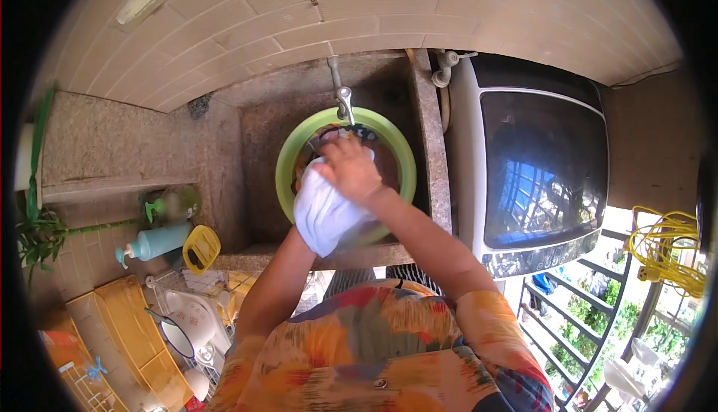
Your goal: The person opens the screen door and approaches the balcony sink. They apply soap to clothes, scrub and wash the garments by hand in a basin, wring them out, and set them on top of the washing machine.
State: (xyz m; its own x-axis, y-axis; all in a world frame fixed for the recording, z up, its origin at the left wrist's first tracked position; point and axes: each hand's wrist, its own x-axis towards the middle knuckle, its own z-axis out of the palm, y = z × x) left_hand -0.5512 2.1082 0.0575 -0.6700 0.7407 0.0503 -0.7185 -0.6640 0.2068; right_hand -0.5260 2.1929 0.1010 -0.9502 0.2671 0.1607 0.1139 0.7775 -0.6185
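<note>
A white cloth (329,210) is bunched between my two hands above a green basin (407,161). My left hand (301,240) is under the cloth, which drapes over it, so only the wrist shows and the fingers are hidden. From above, my right hand (350,171) presses on the cloth, its thumb lying across the fabric. Some motion blur softens its fingers. Dark patterned fabric (359,132) lies inside the basin, just beyond my right fingertips.
A metal tap (344,98) hangs over the basin's far rim. The stone sink (258,142) surrounds the basin. To the right stands a dark-lidded washing machine (546,165). A blue pump bottle (161,242) and a yellow container (202,249) are at the left.
</note>
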